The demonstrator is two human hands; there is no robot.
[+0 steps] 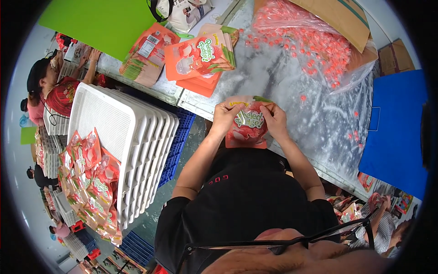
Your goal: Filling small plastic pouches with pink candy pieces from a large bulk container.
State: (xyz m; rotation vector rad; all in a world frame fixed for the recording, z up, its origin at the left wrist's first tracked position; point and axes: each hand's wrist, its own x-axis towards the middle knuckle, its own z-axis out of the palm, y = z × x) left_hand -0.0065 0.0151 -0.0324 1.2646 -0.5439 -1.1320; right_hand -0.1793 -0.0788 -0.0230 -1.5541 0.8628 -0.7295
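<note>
Pouch (247,124) held between both hands (248,118) at the table (283,77) edge; trays (127,137) left, candies (315,43) beyond.

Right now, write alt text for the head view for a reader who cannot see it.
Both hands, left hand and right hand, pinch the top of an orange printed pouch over a metal table. Small pink wrapped candies spill from a clear bag, beside a pile of empty pouches.

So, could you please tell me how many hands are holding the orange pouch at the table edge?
2: the left hand grips the orange pouch's top-left corner, and the right hand grips its top-right edge.
</note>
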